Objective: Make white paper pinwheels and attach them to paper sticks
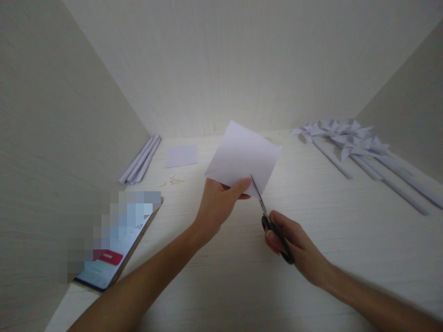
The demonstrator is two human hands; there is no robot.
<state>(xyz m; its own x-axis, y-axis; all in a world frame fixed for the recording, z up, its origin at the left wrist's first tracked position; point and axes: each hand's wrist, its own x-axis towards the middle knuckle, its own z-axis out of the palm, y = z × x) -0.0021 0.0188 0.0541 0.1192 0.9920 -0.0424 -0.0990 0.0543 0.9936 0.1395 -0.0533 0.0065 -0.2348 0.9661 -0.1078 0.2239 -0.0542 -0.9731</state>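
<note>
A square sheet of white paper is held above the table by my left hand, its thumb on top and the fingers mostly hidden underneath. My right hand grips a pair of scissors by the black handles. The blades meet the paper at its near corner, with the tip close to my left thumb. How far apart the blades are, I cannot tell.
Rolled paper sticks lean together at the back left, beside a flat paper square. Small scraps lie nearby. A phone stands at the left wall. Several paper pinwheels on sticks lie at the back right.
</note>
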